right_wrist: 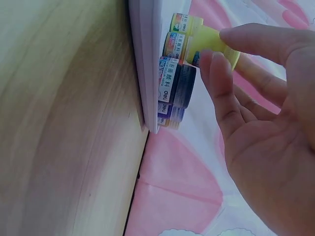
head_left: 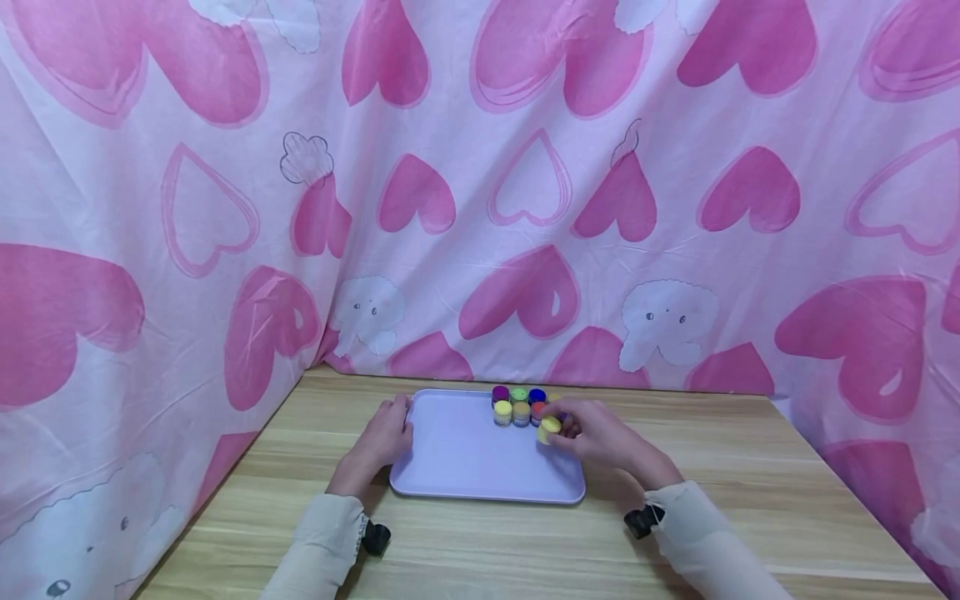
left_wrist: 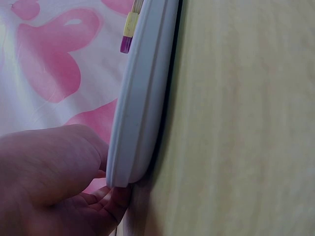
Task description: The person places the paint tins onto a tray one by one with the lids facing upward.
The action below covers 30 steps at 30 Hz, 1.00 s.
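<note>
My left hand [head_left: 386, 433] grips the left edge of a lilac tray [head_left: 465, 457]; in the left wrist view its fingers [left_wrist: 115, 204] reach under the rim. Between thumb and fingers, my right hand [head_left: 603, 435] pinches a small yellow-lidded paint jar [head_left: 550, 427] over the tray's right side. The right wrist view shows this yellow jar [right_wrist: 210, 43] held above other labelled jars. On the tray's far right part stand jars with purple [head_left: 500, 393], green [head_left: 519, 395], blue [head_left: 537, 396], yellow [head_left: 502, 410], ochre [head_left: 521, 411] and red [head_left: 537, 412] lids. My right hand partly hides the rest.
A dark-lidded jar [right_wrist: 184, 86] stands near the tray's edge in the right wrist view. The tray lies on a wood-grain table [head_left: 480, 550]. Pink heart-patterned cloth [head_left: 517, 292] hangs behind the table and along both sides.
</note>
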{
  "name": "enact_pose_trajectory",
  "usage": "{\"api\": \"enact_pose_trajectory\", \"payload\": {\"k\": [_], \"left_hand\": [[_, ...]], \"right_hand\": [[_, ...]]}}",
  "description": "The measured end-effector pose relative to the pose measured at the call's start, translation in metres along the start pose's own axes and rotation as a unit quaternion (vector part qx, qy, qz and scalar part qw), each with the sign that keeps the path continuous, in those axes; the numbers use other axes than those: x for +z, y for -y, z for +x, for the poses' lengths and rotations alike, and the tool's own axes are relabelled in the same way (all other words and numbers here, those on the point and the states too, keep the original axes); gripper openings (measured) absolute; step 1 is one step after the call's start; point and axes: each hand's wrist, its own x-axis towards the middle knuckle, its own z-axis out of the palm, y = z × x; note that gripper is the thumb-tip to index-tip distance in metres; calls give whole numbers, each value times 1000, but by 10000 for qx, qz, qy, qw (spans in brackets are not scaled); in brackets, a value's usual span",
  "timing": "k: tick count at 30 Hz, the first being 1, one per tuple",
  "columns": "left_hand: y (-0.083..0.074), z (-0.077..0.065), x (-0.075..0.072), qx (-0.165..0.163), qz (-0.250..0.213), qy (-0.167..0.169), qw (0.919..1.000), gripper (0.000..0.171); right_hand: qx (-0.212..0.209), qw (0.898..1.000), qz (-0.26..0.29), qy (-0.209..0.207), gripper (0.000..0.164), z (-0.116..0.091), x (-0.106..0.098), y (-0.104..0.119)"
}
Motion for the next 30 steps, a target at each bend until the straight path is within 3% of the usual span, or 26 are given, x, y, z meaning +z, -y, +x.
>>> {"api": "enact_pose_trajectory", "payload": {"k": [12,24,30], "left_hand": [[0,-1,-1,16,-35,5,10000,32],[0,1,1,-125,-57,106,9998,34],[2,2,0,-193,-70,117,9997,34]], "right_hand": [[230,9997,-78,-16,39,13,5,4],[745,9966,-267,-218,28,24,13,3],[644,9957,-567,-338,30,27,16,5]]}}
